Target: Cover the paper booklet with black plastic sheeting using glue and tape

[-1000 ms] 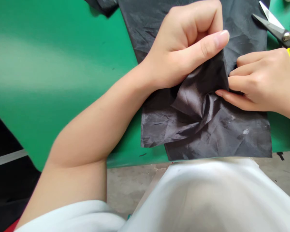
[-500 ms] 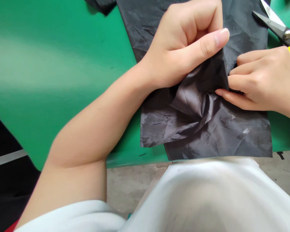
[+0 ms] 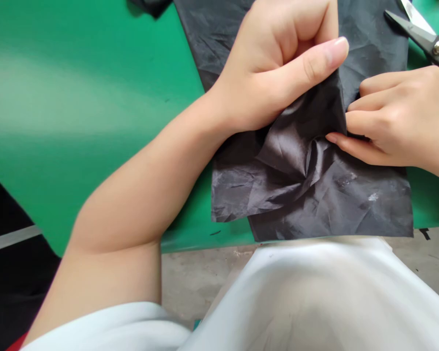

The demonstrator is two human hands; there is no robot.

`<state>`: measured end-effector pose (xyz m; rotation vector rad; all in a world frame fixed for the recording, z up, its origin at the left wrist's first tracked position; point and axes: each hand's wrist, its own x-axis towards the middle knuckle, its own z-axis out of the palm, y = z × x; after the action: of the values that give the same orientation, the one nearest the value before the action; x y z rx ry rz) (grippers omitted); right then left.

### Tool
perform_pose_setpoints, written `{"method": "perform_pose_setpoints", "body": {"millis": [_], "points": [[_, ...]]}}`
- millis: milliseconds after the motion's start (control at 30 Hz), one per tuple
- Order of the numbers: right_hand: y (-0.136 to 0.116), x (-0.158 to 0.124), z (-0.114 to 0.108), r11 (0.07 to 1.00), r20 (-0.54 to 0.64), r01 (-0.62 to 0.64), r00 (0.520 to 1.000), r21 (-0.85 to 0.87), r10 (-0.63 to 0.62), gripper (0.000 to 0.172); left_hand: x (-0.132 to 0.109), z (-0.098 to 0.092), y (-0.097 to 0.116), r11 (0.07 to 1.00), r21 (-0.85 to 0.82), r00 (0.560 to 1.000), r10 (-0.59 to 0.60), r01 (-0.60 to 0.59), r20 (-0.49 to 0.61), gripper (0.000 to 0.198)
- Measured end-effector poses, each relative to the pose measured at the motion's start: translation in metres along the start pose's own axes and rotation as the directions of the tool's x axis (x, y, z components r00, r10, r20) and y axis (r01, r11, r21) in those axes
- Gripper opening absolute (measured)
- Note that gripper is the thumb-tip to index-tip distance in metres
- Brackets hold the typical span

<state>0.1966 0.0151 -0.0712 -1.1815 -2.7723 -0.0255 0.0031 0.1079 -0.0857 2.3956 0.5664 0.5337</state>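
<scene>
Dark, shiny, creased fabric (image 3: 351, 204) lies over the green table in the head view, its lower edge close to the table's front edge. My left hand (image 3: 289, 63) is closed on a raised part of it, thumb stretched along the top and fingers curled beneath. Just to the right, my right hand (image 3: 398, 117) pinches the same raised fold between thumb and fingers. Below both hands the cloth gathers into a twisted pucker. The fingertips of my left hand are partly hidden.
Scissors (image 3: 431, 44) with yellow on the handle lie at the top right, close beyond my right hand. The green table (image 3: 76, 87) stretches to the left. Another dark piece (image 3: 149, 6) sits at the top edge. Black material (image 3: 10, 273) is at the lower left.
Both hands keep their hold on the fabric and have hardly moved. The scissors appear slightly farther right in the view.
</scene>
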Motion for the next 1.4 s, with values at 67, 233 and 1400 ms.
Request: {"method": "perform_pose_setpoints", "body": {"millis": [67, 233, 1400], "points": [[0.0, 0.0, 0.0, 1.0, 0.0, -0.002, 1.0, 0.003, 0.002, 0.049, 0.001, 0.0, 0.001, 0.999, 0.008, 0.999, -0.032, 0.032, 0.007, 0.064], [0.001, 0.0, 0.001, 1.0, 0.009, -0.009, 1.0, -0.01, 0.009, 0.05, 0.003, 0.0, 0.008, 0.995, 0.059, 0.996, -0.078, 0.076, 0.033, 0.073], [0.001, -0.002, -0.001, 0.998, 0.197, -0.059, 0.979, 0.036, 0.05, 0.045, -0.002, 0.002, -0.009, 0.991, -0.131, 0.998, 0.008, -0.017, -0.069, 0.051]]}}
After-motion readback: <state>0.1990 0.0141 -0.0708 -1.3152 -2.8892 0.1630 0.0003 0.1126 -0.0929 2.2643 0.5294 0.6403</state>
